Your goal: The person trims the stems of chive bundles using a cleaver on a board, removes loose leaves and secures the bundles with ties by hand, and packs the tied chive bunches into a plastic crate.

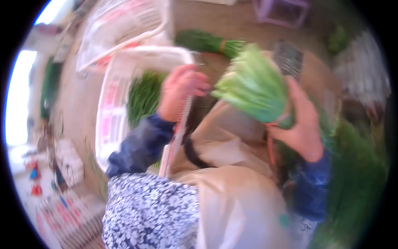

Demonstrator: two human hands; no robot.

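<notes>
Patterned cloth (151, 211): it is nearest to the camera, dark with many small white flowers, on the person's body at lower left.
Apron (236, 199): light brown, with folds, it covers the lap beside this cloth.
Right hand (306, 133): its fingers (295, 93) are grasping the green bundle near the tied end, with the thumb on the near side.
Green bundle (253, 85): it is above the far part of the apron, tilted, its pale ends fanned toward upper left.
Red tie (275, 122): it goes around the bundle, just beside the thumb.
Left hand (180, 93): it is over the right rim of the near white crate; its fingers (197, 81) are bent, but blurred, so I cannot tell if they grasp the rim.
Sleeves: dark blue on both the left arm (143, 143) and the right arm (311, 191).
Near white crate (110, 120): at the person's left, with loose dark greens (143, 97) inside.
Second crate (163, 31): white also, beyond the near one.
Tied bunch (199, 40): dark green, lying on the brown floor (224, 16) beyond the hands, with a band around it.
Purple stool (282, 16): at the far side, only partly in view.
Green heap (352, 178): at the person's right, blurred.
</notes>
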